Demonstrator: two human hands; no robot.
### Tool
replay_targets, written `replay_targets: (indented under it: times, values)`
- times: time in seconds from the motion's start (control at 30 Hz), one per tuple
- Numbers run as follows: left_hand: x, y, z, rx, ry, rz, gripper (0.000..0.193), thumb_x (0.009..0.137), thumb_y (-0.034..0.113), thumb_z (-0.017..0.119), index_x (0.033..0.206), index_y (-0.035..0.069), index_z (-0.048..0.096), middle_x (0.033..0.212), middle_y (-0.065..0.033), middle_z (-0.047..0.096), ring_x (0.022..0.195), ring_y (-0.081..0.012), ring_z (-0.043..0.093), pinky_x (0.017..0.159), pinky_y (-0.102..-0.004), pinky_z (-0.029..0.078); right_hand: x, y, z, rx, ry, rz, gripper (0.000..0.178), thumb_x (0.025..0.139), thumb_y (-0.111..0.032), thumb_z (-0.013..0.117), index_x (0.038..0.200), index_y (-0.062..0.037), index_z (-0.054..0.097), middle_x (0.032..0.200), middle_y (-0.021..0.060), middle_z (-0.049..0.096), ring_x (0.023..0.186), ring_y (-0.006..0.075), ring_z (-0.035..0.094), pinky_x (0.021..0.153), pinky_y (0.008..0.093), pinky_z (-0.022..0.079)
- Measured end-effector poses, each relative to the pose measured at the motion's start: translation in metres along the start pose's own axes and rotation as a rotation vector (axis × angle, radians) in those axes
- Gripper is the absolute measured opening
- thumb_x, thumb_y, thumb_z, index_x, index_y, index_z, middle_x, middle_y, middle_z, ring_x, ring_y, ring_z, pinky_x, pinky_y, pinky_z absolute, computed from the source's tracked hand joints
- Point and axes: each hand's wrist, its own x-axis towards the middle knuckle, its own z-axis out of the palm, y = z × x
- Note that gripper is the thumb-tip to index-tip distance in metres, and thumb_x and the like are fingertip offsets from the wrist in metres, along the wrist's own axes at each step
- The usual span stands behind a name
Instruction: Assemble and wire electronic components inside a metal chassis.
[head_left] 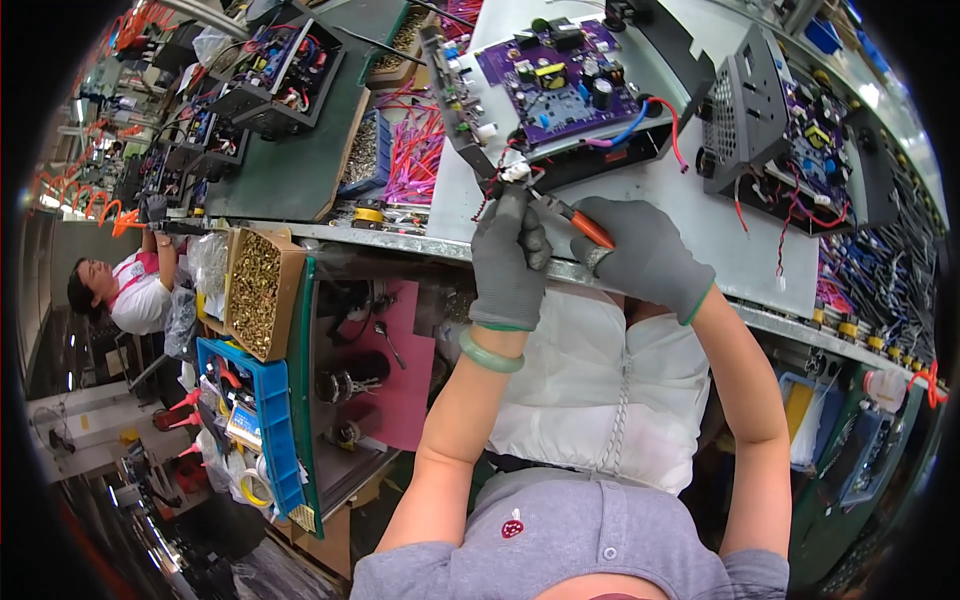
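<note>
Both hands wear grey gloves. My left hand [508,255] is closed, its thumb and fingertips pinching a small white connector [515,172] with thin wires at the front corner of a black metal housing [600,160]. My right hand [640,250] is wrapped round orange-handled pliers [592,229], their metal tip pointing left toward the connector. Exactly what the tip touches is too small to tell. On the housing lies a purple circuit board [560,85]. A blue and a red wire [632,128] hang loose over its front side.
A second housing with a board [770,130] stands to the right, its wires trailing over the table. Pink-red wires [415,150] and a blue bin of small parts [368,160] lie left. A metal edge [400,238] borders the bench. Another person [135,290] works far left.
</note>
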Motion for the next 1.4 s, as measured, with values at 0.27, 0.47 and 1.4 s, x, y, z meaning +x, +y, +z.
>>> replay_targets:
  times: [0.27, 0.47, 1.4]
  values:
    - [0.006, 0.0, 0.002, -0.239, -0.025, -0.114, 0.017, 0.099, 0.024, 0.055, 0.085, 0.014, 0.052, 0.067, 0.0039, 0.044, 0.051, -0.0061, 0.038, 0.041, -0.0206, 0.029, 0.003, 0.001, 0.013, 0.116, 0.067, 0.003, 0.025, 0.088, -0.031, 0.062, 0.099, -0.0094, 0.061, 0.087, 0.0186, 0.066, 0.083, 0.0404, 0.063, 0.073, 0.0487, 0.049]
    - [0.001, 0.002, -0.026, -0.07, -0.186, -0.14, 0.017, 0.096, 0.021, 0.055, 0.084, 0.009, 0.055, 0.063, 0.002, 0.047, 0.05, -0.007, 0.04, 0.041, -0.0213, 0.028, -0.026, -0.009, 0.01, 0.074, 0.121, -0.081, 0.02, 0.084, -0.022, 0.065, 0.1, -0.0093, 0.061, 0.082, 0.0185, 0.064, 0.078, 0.0404, 0.062, 0.068, 0.0477, 0.049]
    - [0.124, 0.013, -0.121, 1.738, -0.003, 1.116, 0.025, 0.083, 0.022, 0.074, 0.1, 0.004, 0.068, 0.087, -0.0099, 0.067, 0.079, -0.0221, 0.065, 0.071, -0.0355, 0.052, -0.149, 0.238, -0.09, -0.168, 0.894, 0.447, 0.026, 0.089, -0.022, 0.07, 0.108, -0.0064, 0.059, 0.091, 0.0136, 0.068, 0.083, 0.0284, 0.067, 0.072, 0.0387, 0.051]
